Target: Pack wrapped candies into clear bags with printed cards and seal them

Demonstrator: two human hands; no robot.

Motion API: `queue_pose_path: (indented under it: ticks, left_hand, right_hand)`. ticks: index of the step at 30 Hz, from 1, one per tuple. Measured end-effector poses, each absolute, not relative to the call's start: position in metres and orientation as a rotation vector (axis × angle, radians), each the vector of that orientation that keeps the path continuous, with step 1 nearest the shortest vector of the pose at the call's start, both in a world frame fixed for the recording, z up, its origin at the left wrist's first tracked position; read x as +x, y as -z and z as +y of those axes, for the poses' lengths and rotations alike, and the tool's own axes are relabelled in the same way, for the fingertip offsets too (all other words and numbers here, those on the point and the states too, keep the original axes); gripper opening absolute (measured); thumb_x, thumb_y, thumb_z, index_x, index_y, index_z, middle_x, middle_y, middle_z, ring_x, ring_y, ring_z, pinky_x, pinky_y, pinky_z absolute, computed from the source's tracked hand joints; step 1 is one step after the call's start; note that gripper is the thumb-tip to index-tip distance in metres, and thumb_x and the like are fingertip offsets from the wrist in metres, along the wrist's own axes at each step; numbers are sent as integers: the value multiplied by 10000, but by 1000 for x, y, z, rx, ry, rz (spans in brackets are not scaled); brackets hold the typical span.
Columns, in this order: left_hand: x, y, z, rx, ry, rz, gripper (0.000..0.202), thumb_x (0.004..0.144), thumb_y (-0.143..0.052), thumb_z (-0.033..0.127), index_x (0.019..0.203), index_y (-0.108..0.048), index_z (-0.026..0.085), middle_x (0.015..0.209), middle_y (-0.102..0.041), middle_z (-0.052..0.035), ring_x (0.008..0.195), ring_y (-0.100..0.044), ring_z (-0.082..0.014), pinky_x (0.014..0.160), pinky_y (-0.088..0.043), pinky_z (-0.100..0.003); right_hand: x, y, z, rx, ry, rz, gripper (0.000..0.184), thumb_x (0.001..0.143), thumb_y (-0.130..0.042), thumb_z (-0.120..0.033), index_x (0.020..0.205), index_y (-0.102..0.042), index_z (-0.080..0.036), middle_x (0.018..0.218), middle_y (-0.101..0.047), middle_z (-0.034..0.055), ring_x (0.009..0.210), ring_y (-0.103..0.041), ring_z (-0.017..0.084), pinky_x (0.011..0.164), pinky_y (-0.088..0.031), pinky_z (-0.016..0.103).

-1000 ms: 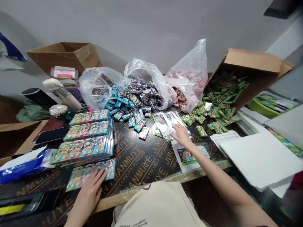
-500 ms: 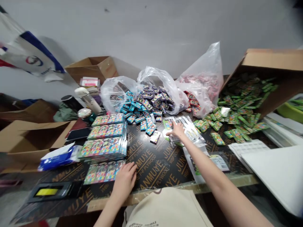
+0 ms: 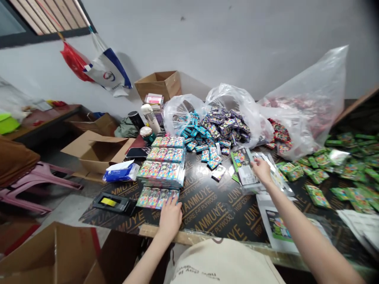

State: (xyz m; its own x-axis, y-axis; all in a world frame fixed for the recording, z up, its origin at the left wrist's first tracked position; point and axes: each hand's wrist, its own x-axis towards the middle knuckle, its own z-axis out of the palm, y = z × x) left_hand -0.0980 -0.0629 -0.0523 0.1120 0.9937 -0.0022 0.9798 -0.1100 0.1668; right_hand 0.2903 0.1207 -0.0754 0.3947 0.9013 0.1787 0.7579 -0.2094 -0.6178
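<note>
My left hand [image 3: 171,216] rests near the table's front edge, fingers stretched out and open. Its fingertips lie on the right end of a flat row of colourful small packs [image 3: 151,197]. Behind that row stand stacks of similar packs in clear wrapping [image 3: 161,171]. My right hand [image 3: 262,170] is closed in a pinch on the right edge of a printed plastic bag [image 3: 244,167] with a green and dark front. Other flat bags [image 3: 276,173] lie under and beside it. Another printed bag [image 3: 281,228] lies closer to me, partly behind my right forearm.
Blue packs [image 3: 201,136], purple packs [image 3: 227,122] and red packs [image 3: 280,134] spill from clear bags at the back. Green packs [image 3: 349,165] cover the right side. A tape dispenser [image 3: 114,203], a blue packet [image 3: 121,171] and an open carton [image 3: 102,152] are at left.
The view has swung left, so the table's things sit further right. My right hand has gone from spread over the bags to pinching one bag's edge. My left fingers now reach onto the front row.
</note>
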Motion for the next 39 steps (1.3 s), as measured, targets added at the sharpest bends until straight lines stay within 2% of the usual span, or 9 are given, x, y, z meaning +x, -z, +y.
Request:
queue_pose_path:
  ticks: [7,14,17,21,23,25,31,34,39]
  left_hand:
    - [-55,24,-33,2002,-691,1648,269,737,-564,221,985,-659,180,1144,-606,-110,1074,-535,-239,964,-371,-421]
    - [-27,16,-35,1791,-824,1403,354,728,-598,313,1059,-634,192,1155,-603,-114,1055,-552,-257,939,-386,-395]
    - [-29,15,-35,1527,-952,1341,581,703,-634,397,1229,-499,191,1191,-571,-138,1070,-537,-268,938,-377,-414]
    - [-18,14,-26,938,-1105,1005,969,604,-715,458,1382,-211,174,1276,-482,-182,1086,-525,-254,922,-391,-390]
    - [-3,13,-23,667,-1066,737,889,624,-630,587,1330,-333,136,1210,-540,-174,1047,-550,-256,897,-406,-376]
    - [12,12,-23,457,-1016,571,821,634,-522,684,1205,-495,94,1074,-622,-159,960,-591,-262,848,-428,-367]
    - [31,9,-39,271,-952,537,647,672,-474,604,1043,-609,91,870,-659,-100,681,-589,-161,687,-422,-265]
    - [29,7,-43,451,-923,632,465,661,-588,448,992,-627,123,863,-634,-58,660,-540,-112,632,-377,-214]
    - [18,-6,-41,635,-806,684,408,667,-621,373,1021,-606,170,895,-604,-32,699,-525,-113,605,-364,-208]
  right_hand:
    - [288,56,95,-1894,-221,-1379,330,716,-465,-422,804,-621,-145,628,-609,87,592,-544,222,583,-364,332]
    - [279,72,86,-1882,-247,-1321,185,718,-486,-451,693,-504,-268,592,-523,76,585,-510,264,581,-316,408]
    - [261,61,70,-1740,-344,-1121,215,712,-519,-471,749,-504,-260,635,-521,69,568,-502,243,578,-352,413]
    - [201,39,21,-1380,-1059,-872,352,630,-657,-459,849,-489,-241,585,-516,-18,448,-489,167,484,-407,338]
    - [166,35,-5,-1286,-1395,-950,356,650,-656,-435,891,-474,-246,607,-547,-18,460,-509,161,466,-417,306]
    - [139,35,-23,-1260,-1393,-1039,338,667,-648,-429,884,-473,-239,676,-564,-7,557,-549,167,522,-447,297]
    - [141,27,-33,-1458,-520,-1298,727,551,-752,-387,1188,-445,-218,1065,-503,74,923,-508,232,800,-423,379]
    - [158,10,-26,-1288,-416,-1453,575,612,-710,-366,1121,-505,-198,1080,-504,83,1001,-483,248,875,-374,395]
    - [170,-11,-13,-1170,-739,-1692,309,694,-649,-338,956,-551,-208,814,-556,26,776,-537,187,736,-423,322]
